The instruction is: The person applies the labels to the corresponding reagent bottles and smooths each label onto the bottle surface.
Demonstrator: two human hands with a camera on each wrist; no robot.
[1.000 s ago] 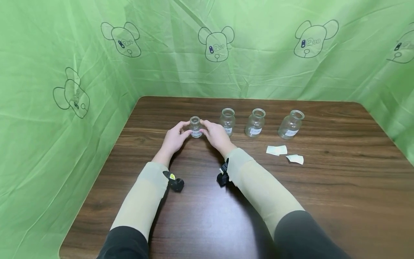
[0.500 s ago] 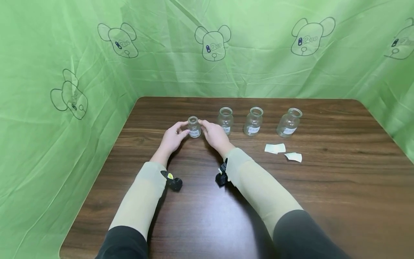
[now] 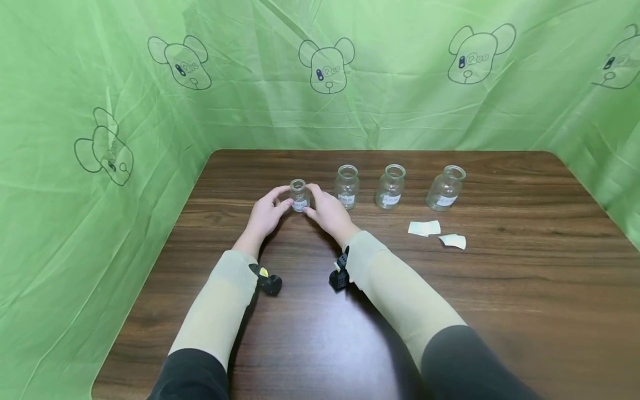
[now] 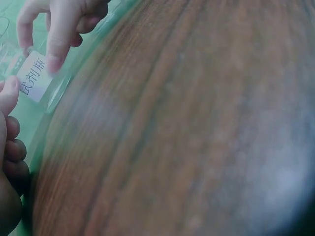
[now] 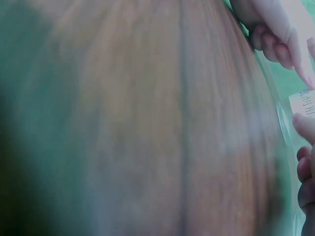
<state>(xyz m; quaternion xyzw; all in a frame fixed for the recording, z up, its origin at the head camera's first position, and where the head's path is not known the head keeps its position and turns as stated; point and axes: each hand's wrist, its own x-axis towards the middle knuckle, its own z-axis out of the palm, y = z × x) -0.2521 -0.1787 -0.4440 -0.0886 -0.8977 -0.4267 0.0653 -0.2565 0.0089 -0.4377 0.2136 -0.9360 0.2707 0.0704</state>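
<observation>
A small clear glass reagent bottle (image 3: 299,190) stands upright at the left of the row, its white label (image 4: 34,77) printed with dark characters and facing me. My left hand (image 3: 264,216) holds its left side, index finger near the neck and thumb at the label's edge. On the other side, my right hand (image 3: 331,215) has its index finger by the shoulder and its thumb at the label's lower right. Both thumbs meet the label in the left wrist view. The right wrist view catches only part of the label (image 5: 304,102).
To the right stand three larger clear bottles with white labels: one beside my right hand (image 3: 347,186), a middle one (image 3: 390,186) and a far right one (image 3: 445,189). Two white paper pieces (image 3: 424,228) lie before them on the wooden table (image 3: 525,266). Green cloth (image 3: 260,111) hangs behind.
My right thumb, tucked back from the label half a second ago, is now against its lower right. The right hand has shifted slightly, showing more of the neighbouring bottle's label. The left hand hardly moves.
</observation>
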